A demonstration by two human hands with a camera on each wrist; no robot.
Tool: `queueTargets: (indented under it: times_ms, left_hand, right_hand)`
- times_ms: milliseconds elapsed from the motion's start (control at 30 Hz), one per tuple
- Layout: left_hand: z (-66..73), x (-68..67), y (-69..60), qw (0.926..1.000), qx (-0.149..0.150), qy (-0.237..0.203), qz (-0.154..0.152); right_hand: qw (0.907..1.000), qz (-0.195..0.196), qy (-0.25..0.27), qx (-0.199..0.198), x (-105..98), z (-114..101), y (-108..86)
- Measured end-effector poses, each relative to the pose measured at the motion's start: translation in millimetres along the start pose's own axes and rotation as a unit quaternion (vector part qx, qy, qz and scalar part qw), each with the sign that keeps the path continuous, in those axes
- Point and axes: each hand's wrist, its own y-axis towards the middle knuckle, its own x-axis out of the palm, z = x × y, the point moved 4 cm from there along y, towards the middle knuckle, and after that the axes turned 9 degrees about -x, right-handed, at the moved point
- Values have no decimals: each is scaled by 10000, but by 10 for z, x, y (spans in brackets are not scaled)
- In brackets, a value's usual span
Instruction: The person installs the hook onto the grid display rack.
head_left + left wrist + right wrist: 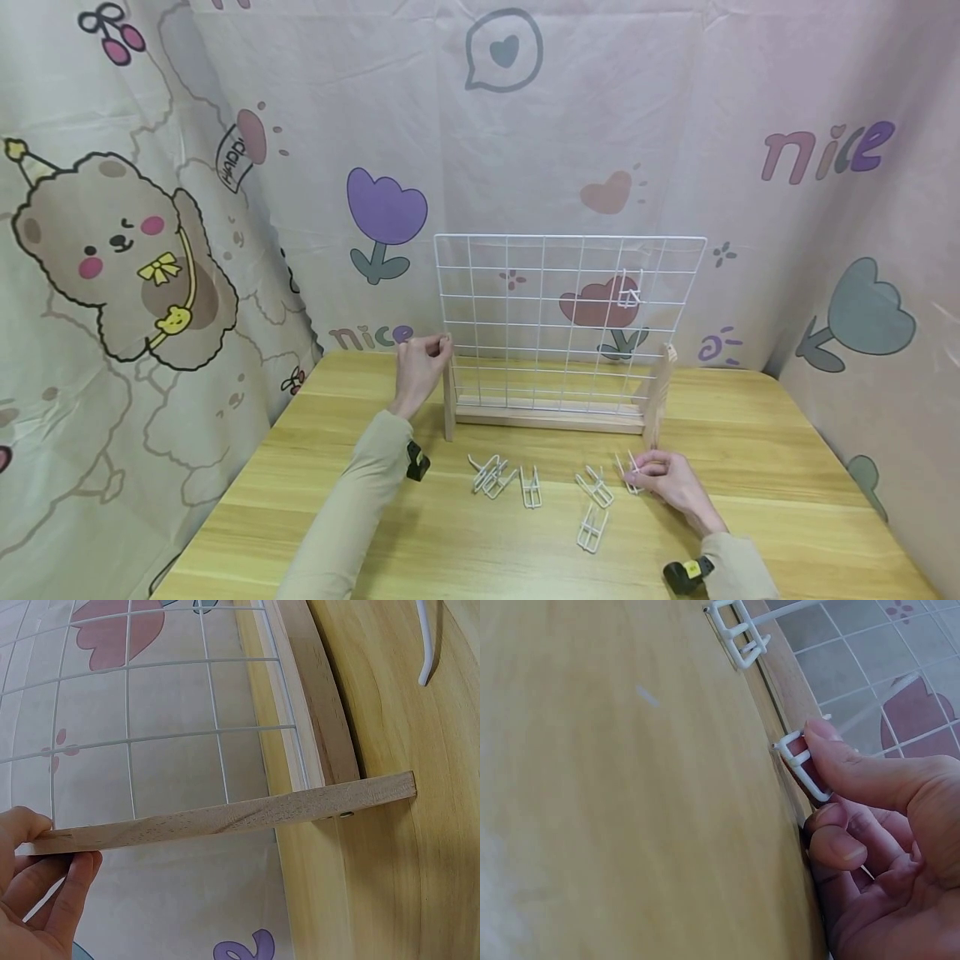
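Observation:
A white wire grid panel (pixel 521 322) stands upright in a wooden stand (pixel 551 420). My left hand (pixel 422 367) pinches the top of the stand's left upright (pixel 225 817) between thumb and fingers. Low at the right, my right hand (pixel 671 481) pinches a white wire hook (pixel 804 766) by its frame, close to the tabletop. One more hook (pixel 629 297) hangs on the upper right of the grid. Several loose hooks lie in front of the stand, among them one hook (pixel 531 487) near the middle and another (pixel 592 529) nearer the front.
The wooden table (pixel 465 550) carries everything. Behind it hangs a printed curtain (pixel 510 150), with another printed sheet (pixel 67 433) along the left side. Black devices are strapped at both wrists.

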Motion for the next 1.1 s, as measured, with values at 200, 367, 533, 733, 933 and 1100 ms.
queueTargets:
  times_ms: [200, 367, 533, 733, 933, 1100]
  left_hand:
    - [15, -11, -4, 10000, 74, -20, 15]
    - [4, -11, -1, 10000, 60, -49, 10]
    - [0, -9, 0, 10000, 62, -31, 5]
    - [12, -16, -7, 10000, 74, -18, 5]
    - [17, -15, -5, 10000, 55, 17, -3]
    - [9, -11, -7, 10000, -55, 31, -54]
  right_hand:
    - [9999, -40, 101, -123, -3, -2, 6]
    - [9999, 58, 109, -80, -7, 7, 9]
    - [9996, 52, 228, -146, -5, 4, 2]
    - [9996, 54, 231, -175, 8, -13, -6]
    - [9993, 12, 327, -158, 11, -39, 7]
    - [9983, -98, 479, -318, 20, -70, 11]
